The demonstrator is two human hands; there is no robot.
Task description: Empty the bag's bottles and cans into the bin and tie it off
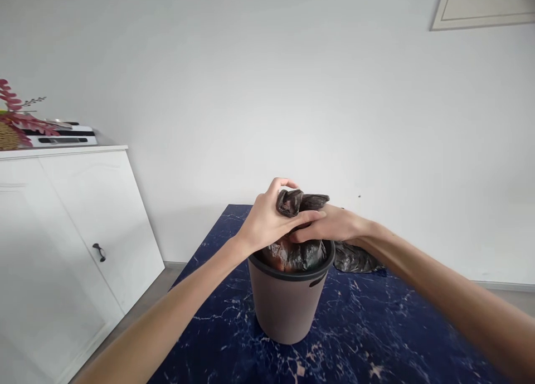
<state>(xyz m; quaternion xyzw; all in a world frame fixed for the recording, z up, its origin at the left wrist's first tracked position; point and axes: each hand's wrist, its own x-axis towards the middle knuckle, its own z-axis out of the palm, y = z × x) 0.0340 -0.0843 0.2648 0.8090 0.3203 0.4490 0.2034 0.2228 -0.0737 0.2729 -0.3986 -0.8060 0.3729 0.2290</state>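
Observation:
A black plastic garbage bag (296, 256) sits filled inside a taupe trash can (286, 306) with a dark rim. Above the rim, the bag's neck is bunched and twisted into a loop. My left hand (267, 214) is curled around this gathered top, its thumb stretched across the front. From the right, my right hand (330, 225) closes on the bag's neck, touching the left thumb; some of its fingers are hidden behind the plastic. Reddish-brown contents show faintly through the thin film.
The can stands on a dark blue marble-patterned table (355, 322). Another black plastic bag (355, 258) lies crumpled behind it to the right. A white cabinet (83, 217) stands at left, bearing red decorative leaves (31, 119). A pale wall rises behind the table.

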